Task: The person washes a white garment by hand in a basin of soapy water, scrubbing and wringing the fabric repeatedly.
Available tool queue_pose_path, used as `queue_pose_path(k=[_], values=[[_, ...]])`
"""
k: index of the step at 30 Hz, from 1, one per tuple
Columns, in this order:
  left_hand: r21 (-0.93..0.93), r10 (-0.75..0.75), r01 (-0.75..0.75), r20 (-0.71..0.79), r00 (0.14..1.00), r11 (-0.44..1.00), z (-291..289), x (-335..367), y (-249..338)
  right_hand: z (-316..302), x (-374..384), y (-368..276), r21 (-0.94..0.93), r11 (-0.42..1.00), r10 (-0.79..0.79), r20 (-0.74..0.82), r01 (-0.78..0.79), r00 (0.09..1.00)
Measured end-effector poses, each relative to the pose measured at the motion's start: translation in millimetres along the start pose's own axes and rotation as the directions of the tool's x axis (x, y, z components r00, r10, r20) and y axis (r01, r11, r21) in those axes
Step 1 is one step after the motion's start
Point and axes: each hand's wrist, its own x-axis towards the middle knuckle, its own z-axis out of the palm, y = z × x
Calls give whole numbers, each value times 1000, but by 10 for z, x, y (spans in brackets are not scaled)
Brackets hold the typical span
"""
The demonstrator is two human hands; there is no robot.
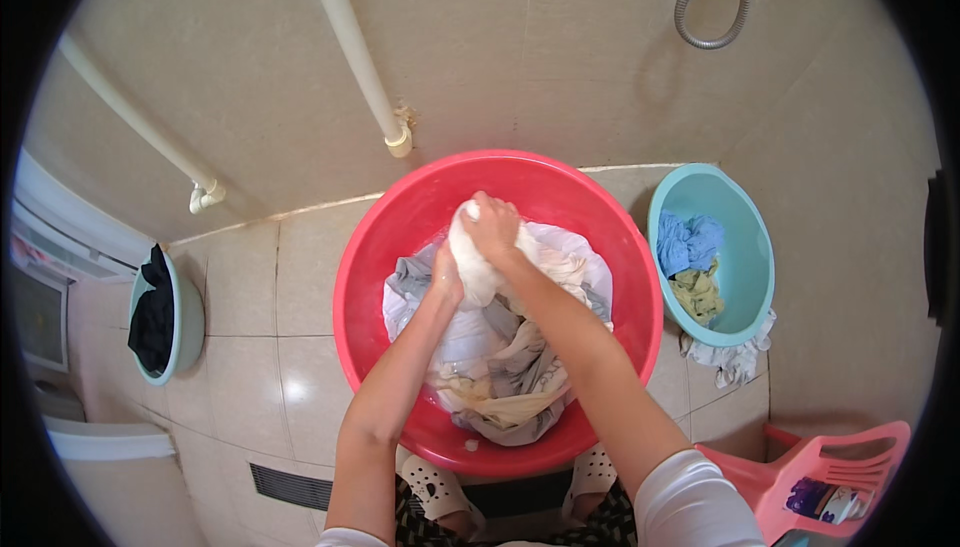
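Both my hands are over a large red basin [361, 347] that holds a heap of wet clothes [500, 357] in white, grey and cream. Bunched up above the heap is a white cloth [472, 265]. My right hand [493, 231] grips it from the top, fingers curled over it. At its left side, my left hand [447, 273] presses against the same cloth, its fingers partly hidden behind the fabric. The lower end of the cloth hangs down toward the other garments.
To the right stands a light-blue basin [768, 277] with blue and yellow-green clothes; a white cloth [735, 355] lies beside it on the floor. A pink plastic chair [770, 482] is at lower right. Another basin [190, 322] with black clothes stands left, near a floor drain [290, 487].
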Motion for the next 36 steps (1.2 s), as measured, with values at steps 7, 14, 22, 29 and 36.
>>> queue_pose_path(k=[7,14,22,29,36], values=[[73,-36,43,-99,994,996,263,-155,22,-94,-233,33,61,993,101,-29,-99,994],[96,-37,54,-167,985,994,-235,1,83,-400,-557,-822,412,892,134,156,-188,979],[51,-54,58,-68,996,997,-358,-130,-61,-534,-611,-782,394,905,-186,26,161,982],[50,39,-38,-30,999,998,-114,67,-99,-272,-385,-404,308,937,-114,-171,163,979],[32,-109,108,6,994,994,291,-304,-99,-227,-222,317,25,1000,2,-124,1,992]])
